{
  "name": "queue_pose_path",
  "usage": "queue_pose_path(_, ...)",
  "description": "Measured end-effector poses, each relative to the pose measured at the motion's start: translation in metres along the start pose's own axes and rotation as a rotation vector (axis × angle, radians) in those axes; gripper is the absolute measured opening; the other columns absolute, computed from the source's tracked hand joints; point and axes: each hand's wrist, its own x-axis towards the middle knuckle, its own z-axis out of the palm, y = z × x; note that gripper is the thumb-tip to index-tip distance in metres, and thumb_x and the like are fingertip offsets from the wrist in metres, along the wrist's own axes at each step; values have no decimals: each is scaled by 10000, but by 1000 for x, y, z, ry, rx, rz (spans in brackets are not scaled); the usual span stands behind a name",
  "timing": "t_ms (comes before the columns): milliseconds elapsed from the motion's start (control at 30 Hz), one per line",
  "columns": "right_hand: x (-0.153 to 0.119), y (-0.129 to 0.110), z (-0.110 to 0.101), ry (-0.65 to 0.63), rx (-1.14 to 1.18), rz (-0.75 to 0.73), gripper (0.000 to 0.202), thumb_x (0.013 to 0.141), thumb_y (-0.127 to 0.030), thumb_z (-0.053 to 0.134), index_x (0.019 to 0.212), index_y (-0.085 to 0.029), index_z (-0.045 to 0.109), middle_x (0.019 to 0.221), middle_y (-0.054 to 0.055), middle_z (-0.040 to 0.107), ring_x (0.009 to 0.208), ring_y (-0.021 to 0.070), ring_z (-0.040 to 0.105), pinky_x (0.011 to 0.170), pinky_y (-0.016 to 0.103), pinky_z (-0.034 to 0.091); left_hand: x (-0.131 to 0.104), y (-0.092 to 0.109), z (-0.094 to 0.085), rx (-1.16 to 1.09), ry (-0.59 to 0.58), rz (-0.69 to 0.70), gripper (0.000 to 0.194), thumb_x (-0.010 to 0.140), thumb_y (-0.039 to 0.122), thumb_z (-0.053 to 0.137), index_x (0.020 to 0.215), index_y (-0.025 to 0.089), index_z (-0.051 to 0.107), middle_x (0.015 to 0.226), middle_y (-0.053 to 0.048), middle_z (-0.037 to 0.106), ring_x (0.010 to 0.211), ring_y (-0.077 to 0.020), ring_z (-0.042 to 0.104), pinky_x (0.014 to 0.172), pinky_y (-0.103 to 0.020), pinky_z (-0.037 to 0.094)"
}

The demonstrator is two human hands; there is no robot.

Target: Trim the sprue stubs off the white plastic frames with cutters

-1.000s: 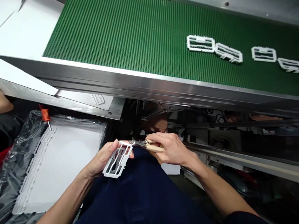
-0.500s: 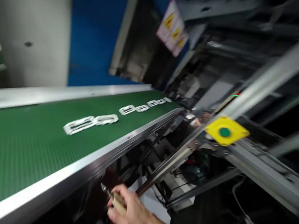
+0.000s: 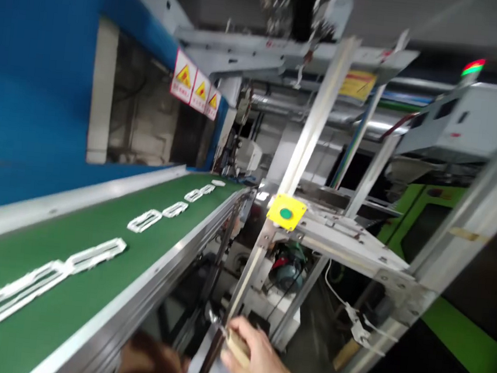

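At the bottom centre, my right hand (image 3: 264, 361) is closed around the pale handle of a small hand tool (image 3: 238, 347). Its shiny metal tip points up and left, but blur hides the tip's exact shape. To the left, my left hand (image 3: 150, 362) shows as a dark, smeared form low beside the conveyor's side rail; its fingers cannot be made out. White rectangular frame-like plastic parts lie in a row on the green conveyor belt (image 3: 100, 307). The nearest is a long slotted part (image 3: 18, 293), touching a second slotted part (image 3: 96, 255) end to end. Neither hand touches them.
A metal rail (image 3: 167, 255) edges the belt on my side. Behind it stands a blue machine (image 3: 35, 72) with warning signs (image 3: 195, 83). To the right rises an aluminium frame (image 3: 311, 122) carrying a yellow plate with a green button (image 3: 286, 213). A green machine (image 3: 458, 330) stands far right.
My view has swung right and up, showing more of the frame and the green machine. My right hand still holds the tool. A dark, blurred left hand now shows at the bottom.
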Motion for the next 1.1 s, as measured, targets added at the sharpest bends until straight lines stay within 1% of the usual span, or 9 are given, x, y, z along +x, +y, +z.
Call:
queue_pose_path(100, -15, -13, 21, -73, 178, -36, 214, 820, -311, 529, 994, -202, 471, 756, -15, 562, 665, 120, 511, 636, 228, 409, -27, -29, -11, -124, 125, 11, 361, 714, 465, 683, 1003, 262, 606, 961, -33, 626, 876, -210, 599, 641, -285, 492)
queue_pose_path(133, -18, -18, 30, -116, 240, -28, 255, 811, -324, 560, 1011, -205, 455, 786, -14, 575, 664, 115, 519, 639, 227, 418, -33, -33, -13, -187, 154, 58, 376, 697, 437, 700, 1001, 238, 605, 850, -20, 622, 790, -193, 599, 606, -263, 475)
queue_pose_path(233, -25, -34, 52, -244, 276, -42, 460, 715, -371, 690, 1068, -224, 433, 899, 5, 609, 681, 126, 548, 663, 248, 447, -39, -34, -13, -306, 175, 99, 320, 697, 343, 692, 952, 176, 593, 653, 23, 566, 551, -132, 535, 497, -217, 408)
queue_pose_path(300, -26, -40, 61, -285, 220, -117, 428, 725, -358, 678, 1070, -230, 459, 901, 15, 614, 693, 142, 563, 671, 264, 455, -40, -32, -12, -321, 186, 78, 253, 705, 353, 680, 828, 148, 597, 634, 20, 559, 514, -110, 506, 475, -200, 384)
queue_pose_path(433, -20, -40, 68, -212, 293, -162, 263, 811, -271, 570, 1052, -214, 483, 838, 22, 613, 706, 144, 585, 688, 266, 467, -50, -33, -17, -369, 128, 21, 351, 731, 478, 639, 792, 135, 596, 638, 4, 565, 503, -108, 500, 472, -205, 396)
queue_pose_path(600, -3, -29, 75, -136, 691, 54, 293, 758, -265, 647, 990, -188, 485, 733, -21, 562, 649, 111, 547, 620, 234, 462, -66, -40, -37, -335, 55, -38, 501, 790, 580, 516, 977, 124, 604, 546, -11, 565, 444, -113, 480, 406, -187, 360)
queue_pose_path(800, 10, -22, 81, -110, 1073, 341, 365, 648, -220, 729, 940, -160, 518, 665, -41, 538, 517, 64, 465, 482, 192, 378, -73, -38, -48, -475, -72, -70, 374, 848, 408, 523, 1096, 132, 568, 555, -19, 568, 454, -112, 488, 383, -168, 360)
queue_pose_path(933, 9, -21, 81, -44, 1097, 364, 378, 622, -198, 741, 928, -151, 525, 641, -47, 539, 511, 62, 469, 480, 189, 377, -72, -41, -50, -606, -123, -77, 341, 883, 350, 471, 1115, 115, 560, 572, -33, 574, 479, -122, 524, 409, -176, 416)
queue_pose_path(1100, 6, -17, 79, -4, 1113, 377, 369, 632, -193, 734, 937, -156, 531, 654, -43, 554, 520, 69, 484, 486, 193, 392, -67, -49, -52, -696, -83, -114, 317, 902, 323, 446, 1059, 89, 592, 711, -96, 645, 552, -154, 602, 498, -230, 512)
